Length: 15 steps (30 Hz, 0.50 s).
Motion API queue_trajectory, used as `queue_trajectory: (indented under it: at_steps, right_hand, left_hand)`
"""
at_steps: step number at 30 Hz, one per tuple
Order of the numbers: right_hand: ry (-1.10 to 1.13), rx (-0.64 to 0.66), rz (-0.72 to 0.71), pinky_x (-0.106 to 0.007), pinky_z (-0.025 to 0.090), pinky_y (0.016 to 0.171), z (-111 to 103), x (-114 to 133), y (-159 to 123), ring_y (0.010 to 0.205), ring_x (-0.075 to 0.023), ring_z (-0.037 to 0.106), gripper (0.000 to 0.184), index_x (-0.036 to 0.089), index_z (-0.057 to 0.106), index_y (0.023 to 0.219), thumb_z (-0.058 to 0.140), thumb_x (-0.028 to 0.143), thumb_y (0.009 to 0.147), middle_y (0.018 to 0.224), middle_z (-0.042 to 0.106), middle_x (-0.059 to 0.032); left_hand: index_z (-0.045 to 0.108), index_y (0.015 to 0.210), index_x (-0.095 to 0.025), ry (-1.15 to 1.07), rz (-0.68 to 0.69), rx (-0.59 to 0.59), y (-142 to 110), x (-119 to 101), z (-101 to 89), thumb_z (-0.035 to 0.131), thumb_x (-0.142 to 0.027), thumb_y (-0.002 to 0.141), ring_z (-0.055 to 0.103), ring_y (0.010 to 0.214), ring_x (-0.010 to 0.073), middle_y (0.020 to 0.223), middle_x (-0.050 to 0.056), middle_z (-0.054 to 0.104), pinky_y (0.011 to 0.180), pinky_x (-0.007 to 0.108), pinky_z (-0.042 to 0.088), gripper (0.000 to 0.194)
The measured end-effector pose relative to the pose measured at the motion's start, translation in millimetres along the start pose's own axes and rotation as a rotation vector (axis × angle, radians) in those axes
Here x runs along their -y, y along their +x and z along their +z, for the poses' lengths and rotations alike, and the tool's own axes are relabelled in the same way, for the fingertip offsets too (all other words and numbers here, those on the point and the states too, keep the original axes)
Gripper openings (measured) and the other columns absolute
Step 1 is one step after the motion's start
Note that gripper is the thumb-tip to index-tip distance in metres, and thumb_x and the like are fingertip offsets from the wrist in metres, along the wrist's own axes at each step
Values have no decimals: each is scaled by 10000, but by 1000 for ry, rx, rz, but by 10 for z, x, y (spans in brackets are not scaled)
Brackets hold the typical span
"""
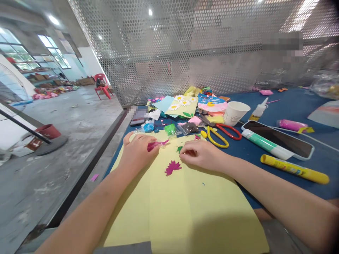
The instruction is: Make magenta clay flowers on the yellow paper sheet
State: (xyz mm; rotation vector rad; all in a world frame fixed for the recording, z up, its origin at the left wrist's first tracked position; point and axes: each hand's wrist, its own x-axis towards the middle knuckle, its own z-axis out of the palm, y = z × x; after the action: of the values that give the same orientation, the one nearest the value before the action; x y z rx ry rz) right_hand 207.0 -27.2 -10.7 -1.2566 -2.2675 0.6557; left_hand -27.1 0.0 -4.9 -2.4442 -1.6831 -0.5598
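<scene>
My left hand (137,151) rests on a yellow paper sheet (182,211) and pinches a small magenta foam piece (156,144). My right hand (202,155) lies beside it on the sheet, fingers curled, with a tiny pink bit under the fingertips. A small green foam piece (179,149) sits between the two hands. Just below them a magenta foam flower (172,167) lies flat on the yellow sheet.
On the blue table (304,106): yellow-and-red scissors (221,135), a white paper cup (235,113), a phone (280,138), glue sticks (293,169) (267,144), a glue bottle (258,111), craft sheets with daisies (182,104). A perforated metal screen (185,46) stands behind. Concrete floor lies left.
</scene>
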Motion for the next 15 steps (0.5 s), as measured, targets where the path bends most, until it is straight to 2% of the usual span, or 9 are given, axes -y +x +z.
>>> queue_trajectory:
  at_steps: [3, 5, 7, 9, 11, 15]
  right_hand:
    - [39, -27, 56, -242, 388, 587, 5, -17, 17, 653, -130, 559, 181, 204, 702, 917, 555, 285, 848, 744, 666, -3]
    - [84, -55, 83, -245, 399, 581, 20, -21, 30, 657, -137, 570, 262, 223, 669, 1069, 545, 334, 867, 763, 666, -4]
    - [148, -64, 94, -249, 418, 582, 40, -16, 44, 655, -139, 583, 340, 241, 619, 1171, 546, 392, 875, 791, 675, -3]
    - [229, -66, 83, -252, 445, 598, 61, -5, 56, 681, -143, 608, 350, 242, 623, 1146, 578, 434, 857, 832, 688, -7]
    - [308, -68, 66, -254, 471, 622, 79, 1, 63, 729, -153, 636, 308, 230, 653, 1039, 621, 450, 826, 854, 699, -13]
    - [396, -48, 58, -269, 506, 701, 109, -2, 64, 823, -171, 663, 233, 218, 672, 944, 676, 390, 788, 883, 712, -16]
  left_hand:
    - [643, 781, -243, -42, 52, -34, -3, -17, -12, 517, -238, 812, 662, 846, 191, 841, -31, 737, 1129, 486, 176, 130]
    - [645, 820, -228, -89, 144, -101, -10, -32, -19, 508, -217, 823, 665, 814, 181, 856, -20, 741, 1083, 439, 285, 138]
    - [648, 865, -209, -140, 246, -164, -27, -72, -27, 517, -212, 832, 664, 847, 186, 894, 0, 742, 966, 386, 400, 135]
    - [649, 874, -197, -172, 319, -196, -55, -135, -39, 548, -211, 828, 664, 862, 191, 899, 7, 738, 855, 357, 438, 112]
    - [652, 869, -192, -194, 358, -211, -85, -203, -54, 582, -215, 819, 665, 849, 190, 897, 5, 733, 816, 353, 430, 89]
    - [654, 823, -192, -264, 337, -186, -117, -290, -74, 615, -210, 791, 651, 800, 178, 849, -4, 720, 781, 340, 415, 55]
